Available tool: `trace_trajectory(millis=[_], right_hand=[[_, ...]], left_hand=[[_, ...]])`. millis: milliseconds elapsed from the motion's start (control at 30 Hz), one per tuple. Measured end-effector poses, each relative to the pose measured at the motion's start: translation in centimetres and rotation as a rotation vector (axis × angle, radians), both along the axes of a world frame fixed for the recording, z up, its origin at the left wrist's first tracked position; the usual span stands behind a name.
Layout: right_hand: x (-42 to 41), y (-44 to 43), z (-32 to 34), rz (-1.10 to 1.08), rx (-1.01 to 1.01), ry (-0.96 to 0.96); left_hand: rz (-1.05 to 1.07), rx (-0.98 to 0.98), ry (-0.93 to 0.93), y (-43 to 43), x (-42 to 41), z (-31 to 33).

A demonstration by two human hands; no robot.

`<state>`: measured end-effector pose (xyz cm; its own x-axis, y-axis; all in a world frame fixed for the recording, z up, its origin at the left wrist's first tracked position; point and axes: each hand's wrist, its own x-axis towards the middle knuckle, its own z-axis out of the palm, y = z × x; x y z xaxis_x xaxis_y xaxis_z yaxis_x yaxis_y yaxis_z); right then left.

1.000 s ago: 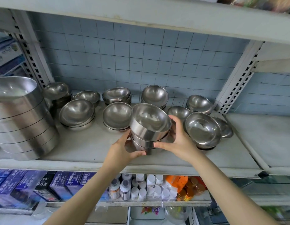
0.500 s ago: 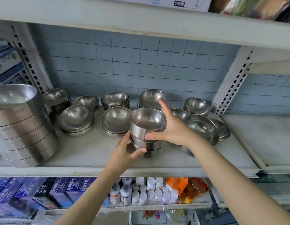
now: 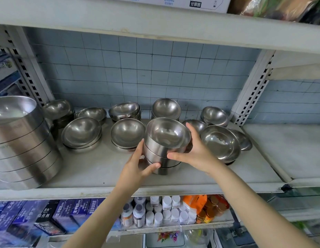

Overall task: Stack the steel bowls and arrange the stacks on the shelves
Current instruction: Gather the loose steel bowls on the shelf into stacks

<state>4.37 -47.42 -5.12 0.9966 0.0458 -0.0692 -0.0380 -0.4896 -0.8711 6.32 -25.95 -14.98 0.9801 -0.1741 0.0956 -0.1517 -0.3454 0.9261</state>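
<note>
A stack of steel bowls was seen standing on the shelf, near its front edge. Its lower left side was gripped by the left hand, thumb in front and fingers curled behind. The top bowl was clasped by the right hand, thumb across the front, fingers round the back. Other bowls were set behind, and a larger stack at far left.

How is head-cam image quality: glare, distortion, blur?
Head view: wide-angle bend bows the upper shelf edge; soft glare on the bowl stack gripped by the left hand and right hand, not blown out; large stack at left carries a bright patch; centre sharp, lower-shelf bottles slightly soft.
</note>
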Motion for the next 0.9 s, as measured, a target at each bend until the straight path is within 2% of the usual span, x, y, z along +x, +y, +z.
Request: trace_trajectory(millis=[200,400,567,700,833,900], right_hand=[[0.4,-0.3,0.7,0.028,-0.039,0.006],[0.1,-0.5,1.0,0.044,-0.050,0.020],[0.2,-0.6,1.5,0.049,-0.071,0.031],[0.1,-0.4,1.4,0.061,-0.118,0.046],[-0.2,-2.5,3.1,-0.012,-0.134,-0.073],[-0.4,-5.0,4.1,-0.079,-0.218,-0.118]], left_hand=[[-0.067,0.006,0.032,0.2,0.1,0.0],[-0.015,-0.004,0.017,-0.2,0.3,0.0],[-0.060,-0.092,0.008,-0.4,0.2,0.4],[-0.096,-0.088,-0.012,-0.2,0.3,1.0],[-0.105,-0.149,-0.053,-0.8,0.8,1.3],[-0.101,-0.170,-0.082,-1.2,0.9,1.1]])
